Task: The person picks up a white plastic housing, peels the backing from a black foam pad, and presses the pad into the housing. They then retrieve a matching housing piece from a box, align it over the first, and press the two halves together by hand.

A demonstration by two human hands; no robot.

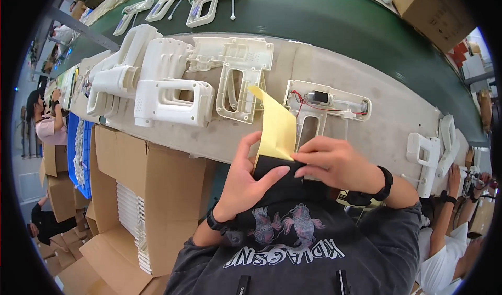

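Between my hands, close to my chest, is a black flat piece (269,168) with a creased yellow paper sheet (277,130) standing up from it. My left hand (241,182) grips the black piece at its left side, thumb lying across the front. At the right corner, where paper and black piece meet, the fingers of my right hand (334,161) pinch together. Just beyond them on the bench lies an open white gun-shaped housing half (358,102) with a motor (318,98) and red wires. Another bare housing half (246,59) is left of it.
Stacked white housings (175,104) fill the bench's left. A green conveyor belt (298,12) carries several open housings behind. An open cardboard box (175,206) with white parts stands at my left. On the right, more housings (423,154) lie near a co-worker's hand (454,179).
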